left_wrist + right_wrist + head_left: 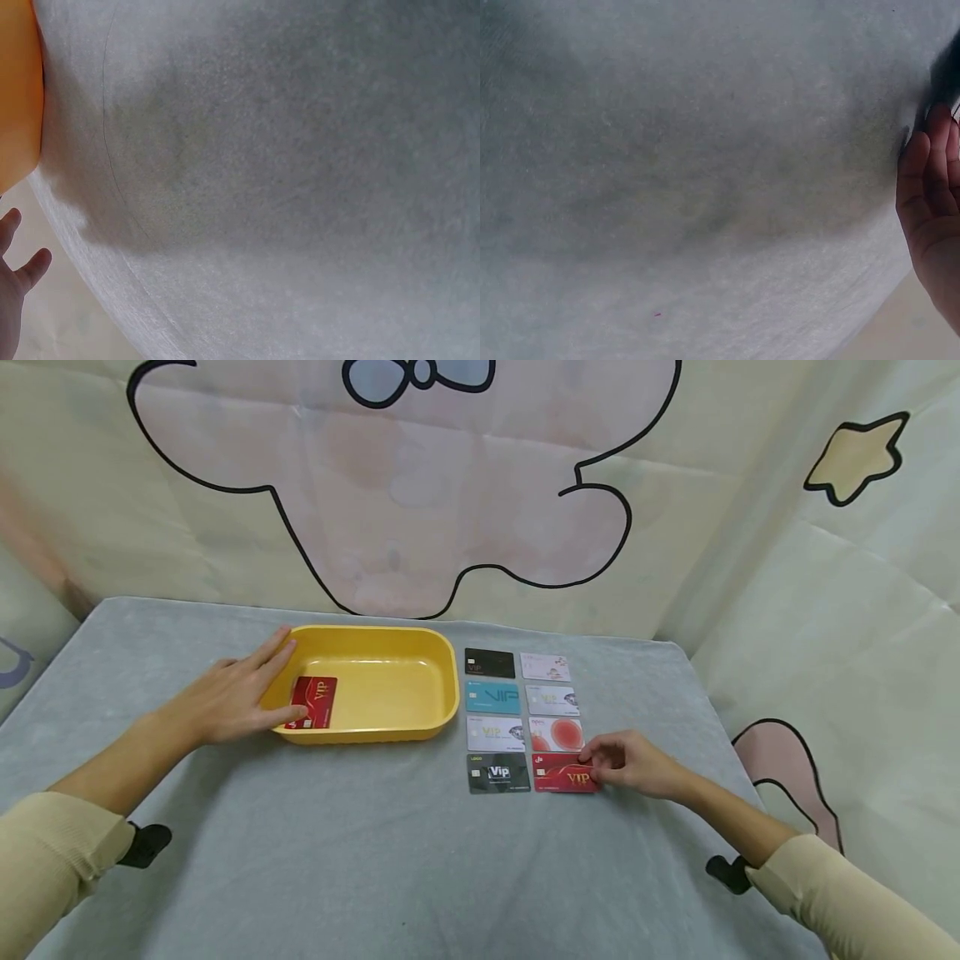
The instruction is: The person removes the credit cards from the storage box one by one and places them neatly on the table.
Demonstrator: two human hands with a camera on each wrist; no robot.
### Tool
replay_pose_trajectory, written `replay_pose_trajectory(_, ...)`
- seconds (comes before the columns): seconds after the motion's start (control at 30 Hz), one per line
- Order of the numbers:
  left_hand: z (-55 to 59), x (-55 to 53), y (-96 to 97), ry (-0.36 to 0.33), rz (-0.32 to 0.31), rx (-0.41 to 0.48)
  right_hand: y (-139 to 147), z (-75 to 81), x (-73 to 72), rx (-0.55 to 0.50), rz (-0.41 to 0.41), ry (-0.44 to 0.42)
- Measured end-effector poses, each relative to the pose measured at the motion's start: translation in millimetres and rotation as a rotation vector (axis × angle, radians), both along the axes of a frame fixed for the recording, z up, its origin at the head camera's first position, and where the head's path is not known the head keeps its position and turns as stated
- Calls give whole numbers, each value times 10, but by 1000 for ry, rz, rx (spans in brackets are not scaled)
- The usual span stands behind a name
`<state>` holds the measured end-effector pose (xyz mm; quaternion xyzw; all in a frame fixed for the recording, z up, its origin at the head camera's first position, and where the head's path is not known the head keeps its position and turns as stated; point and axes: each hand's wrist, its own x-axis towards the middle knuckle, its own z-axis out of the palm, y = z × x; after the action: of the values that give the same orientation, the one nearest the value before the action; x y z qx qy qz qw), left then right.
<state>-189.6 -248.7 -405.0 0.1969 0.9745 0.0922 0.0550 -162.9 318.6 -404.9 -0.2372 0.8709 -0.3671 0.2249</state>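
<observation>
My left hand point(243, 693) rests on the left end of a yellow plastic tray point(375, 735), fingers spread and thumb over the rim. Inside the tray, under that thumb, lies a red VIP card point(321, 697). At the lower right of the laid-out cards, my right hand point(637, 764) pinches the right edge of another red VIP card point(555, 774), which looks nearly flat on the cloth. The left wrist view catches only a few fingers point(30, 270) and the tray's side point(19, 97). In the right wrist view the curled fingers point(915, 172) show, with the card hidden.
Beside the tray, several cards lie in two columns, among them a black card point(490, 663), a teal card point(492, 697), a dark Vip card point(498, 773) and a white card with red circles point(557, 735). Grey cloth point(360, 860) covers the table; a printed curtain point(480, 510) hangs behind.
</observation>
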Motion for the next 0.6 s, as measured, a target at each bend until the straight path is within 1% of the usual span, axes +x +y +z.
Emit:
replay_pose_trajectory(0.13,9,21,1,4,1,-1,2,-23,5,23,2,7)
replay_pose_trajectory(0.23,11,18,1,3,-1,0,4,-17,20,36,-3,5)
replay_pose_trajectory(0.37,8,8,-6,-4,1,-9,-6,-11,31,55,1,25)
replay_pose_trajectory(0.6,12,14,-2,-6,12,5,-57,9,38,166,-3,82)
